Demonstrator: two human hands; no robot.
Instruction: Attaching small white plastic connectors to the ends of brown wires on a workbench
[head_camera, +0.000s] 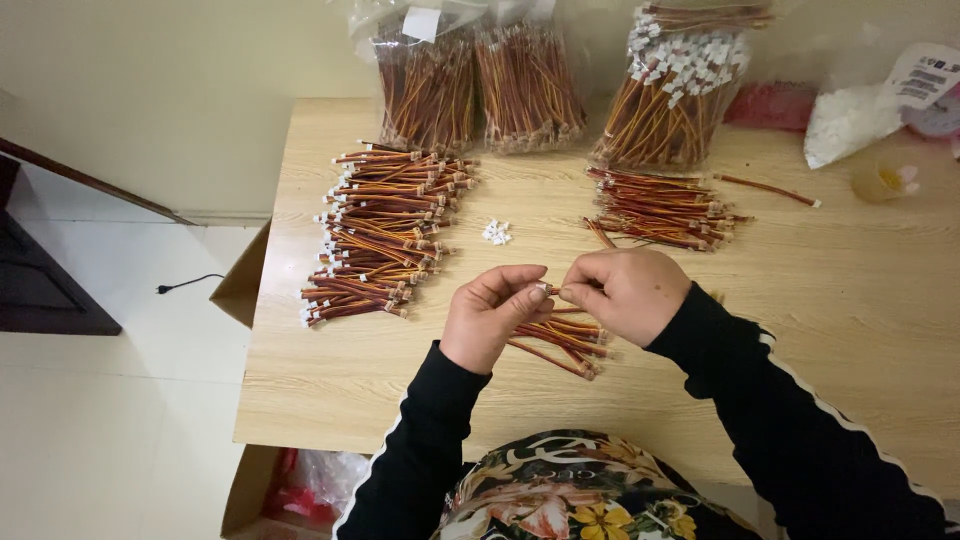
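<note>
Two hands meet over the near middle of the surface (860, 300). Left hand (490, 315): fingers curled, thumb and forefinger pinched on the end of a short wire lead (549, 290). Right hand (628, 292): closed in a pinch on the same lead from the other side. Small bundle of orange-brown leads (560, 342): lying under the hands. Large stack of leads with white plugs (385, 230): toward the left edge. Smaller heap (665, 208): centre, toward the far edge. Loose white connectors (496, 232): between stack and heap. Three clear bags of leads (530, 85): along the far edge.
</note>
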